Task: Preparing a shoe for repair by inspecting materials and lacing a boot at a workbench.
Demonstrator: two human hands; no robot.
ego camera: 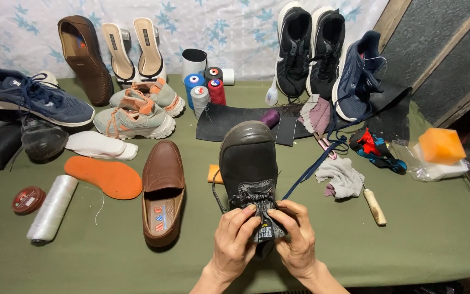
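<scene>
A dark grey-black work boot (247, 158) stands on the green table cloth, toe pointing away from me. My left hand (235, 242) and my right hand (296, 239) both grip the boot's tongue and laces at its near end, fingers pinched together over the tongue's label. A dark blue lace (314, 166) trails from the boot's right side toward the back.
A brown loafer (162, 190) lies left of the boot, next to an orange insole (104, 177) and a white thread roll (53, 208). Thread spools (205, 90), sneakers (137, 111), rags (344, 177) and a wooden-handled awl (375, 206) surround it. An orange sponge (440, 145) sits far right.
</scene>
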